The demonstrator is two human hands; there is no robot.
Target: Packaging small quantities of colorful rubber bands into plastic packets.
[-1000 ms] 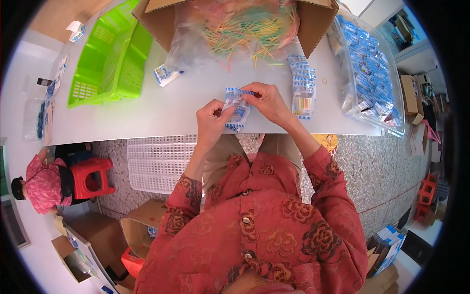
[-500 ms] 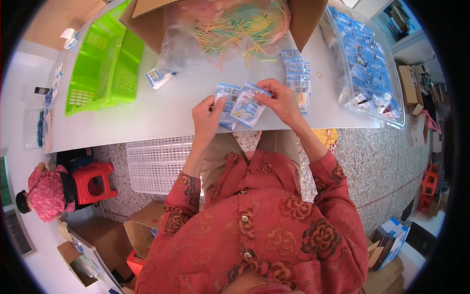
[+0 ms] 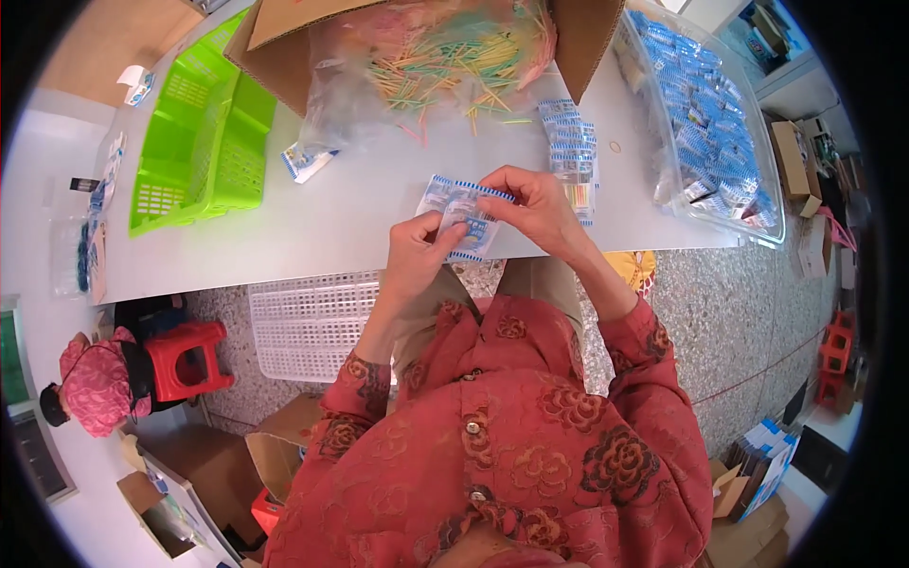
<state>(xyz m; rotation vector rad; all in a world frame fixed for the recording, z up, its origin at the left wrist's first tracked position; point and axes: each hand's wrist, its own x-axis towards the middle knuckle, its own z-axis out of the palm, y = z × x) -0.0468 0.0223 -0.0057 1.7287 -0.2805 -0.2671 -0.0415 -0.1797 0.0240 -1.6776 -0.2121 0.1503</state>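
Above the table's near edge I hold small blue-and-white plastic packets (image 3: 476, 230), one overlapping another. My left hand (image 3: 417, 254) is closed on their lower left side, thumb lying across the front. At the upper right corner, the thumb and fingers of my right hand (image 3: 542, 210) pinch the striped edge. How many packets are stacked there I cannot tell. Just beyond my right hand, an overlapping row of similar packets (image 3: 570, 142) lies on the table. Farther off, an open cardboard box (image 3: 597, 38) on its side holds a clear bag of thin pastel sticks (image 3: 445, 71), some spilling out.
A bright green basket (image 3: 241, 156) stands at the left, near a torn blue-and-white wrapper (image 3: 308, 163). A clear bin (image 3: 772, 227) heaped with blue packets is at the right. Below the table sits a white perforated crate (image 3: 312, 327). A person in pink (image 3: 99, 383) is beside a red stool (image 3: 189, 360).
The packets have come together and now overlap more, a little closer to me. My left hand has moved right, its thumb now over the front packet.
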